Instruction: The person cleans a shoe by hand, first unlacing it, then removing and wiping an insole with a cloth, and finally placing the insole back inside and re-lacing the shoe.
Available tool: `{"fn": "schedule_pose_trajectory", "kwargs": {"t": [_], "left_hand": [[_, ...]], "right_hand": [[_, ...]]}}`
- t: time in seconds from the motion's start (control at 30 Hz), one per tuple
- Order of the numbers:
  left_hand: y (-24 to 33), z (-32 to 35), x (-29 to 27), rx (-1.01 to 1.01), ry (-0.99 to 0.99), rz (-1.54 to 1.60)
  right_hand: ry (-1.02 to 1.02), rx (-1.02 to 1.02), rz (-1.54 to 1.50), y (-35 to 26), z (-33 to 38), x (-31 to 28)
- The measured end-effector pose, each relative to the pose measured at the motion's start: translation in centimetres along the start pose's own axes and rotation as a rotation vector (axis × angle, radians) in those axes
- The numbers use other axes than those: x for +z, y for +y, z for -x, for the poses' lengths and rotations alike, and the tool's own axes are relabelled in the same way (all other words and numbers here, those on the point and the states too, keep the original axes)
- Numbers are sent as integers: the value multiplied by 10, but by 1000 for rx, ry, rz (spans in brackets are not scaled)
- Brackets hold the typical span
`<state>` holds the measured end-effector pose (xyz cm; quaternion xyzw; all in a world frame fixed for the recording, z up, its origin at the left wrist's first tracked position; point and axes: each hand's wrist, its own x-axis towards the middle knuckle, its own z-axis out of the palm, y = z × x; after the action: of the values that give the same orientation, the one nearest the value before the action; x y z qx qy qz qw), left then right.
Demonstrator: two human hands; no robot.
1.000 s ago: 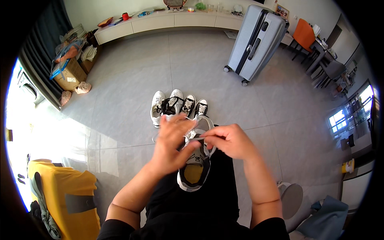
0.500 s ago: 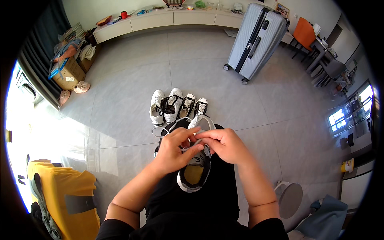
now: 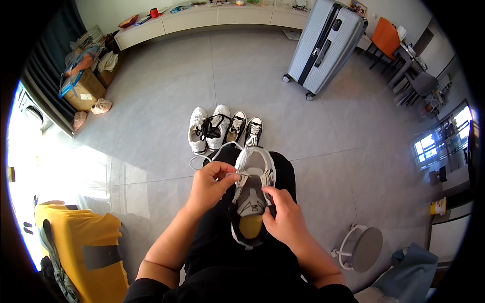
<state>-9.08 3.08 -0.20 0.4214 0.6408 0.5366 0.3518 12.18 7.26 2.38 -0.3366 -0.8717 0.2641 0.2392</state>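
A grey and white sneaker [image 3: 251,204] with a yellowish insole rests on my lap, its toe pointing away from me. My left hand [image 3: 211,186] pinches a pale shoelace [image 3: 227,147] at the left row of eyelets, and a loose loop of it trails past the toe side. My right hand [image 3: 284,214] grips the sneaker's right side, thumb toward the opening. Beyond my knees stand a pair of white sneakers [image 3: 197,129] with black laces and a pair of black and white canvas shoes [image 3: 253,131].
A silver suitcase [image 3: 323,48] stands on the tiled floor ahead to the right. A round stool [image 3: 367,249] is at my right, and a yellow cloth-covered piece [image 3: 86,247] at my left. Cardboard boxes [image 3: 83,91] sit far left; a long low cabinet [image 3: 192,22] lines the wall.
My hands, together over the laces before, are now apart. The right one has moved down to the sneaker's side, the left slightly left with the lace. The sneaker's tongue and opening show more.
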Motion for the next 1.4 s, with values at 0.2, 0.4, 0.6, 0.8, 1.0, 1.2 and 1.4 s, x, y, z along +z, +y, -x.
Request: {"fn": "schedule_pose_trajectory", "kwargs": {"t": [0.2,0.4,0.6,0.8,1.0,1.2,1.4], "left_hand": [[-9,9,2,73,-6,8],[-7,4,0,176,53,-145],[-17,2,11,87,60,-75],[-23,0,10,207,85,-176],[-15,-4,9,290,79,-251],[-14,-11,11,417,81,-358],[-10,-13,12,496,88,-442]], "right_hand": [[-54,161,-57,-6,3,-10],[0,-215,259,-12,-25,-8],[-227,-165,474,-19,-45,-3],[-195,-152,466,-15,-43,-1],[-196,-131,408,-12,-41,5],[-252,-97,462,-12,-46,14],[-241,-59,406,-11,-47,18]]}}
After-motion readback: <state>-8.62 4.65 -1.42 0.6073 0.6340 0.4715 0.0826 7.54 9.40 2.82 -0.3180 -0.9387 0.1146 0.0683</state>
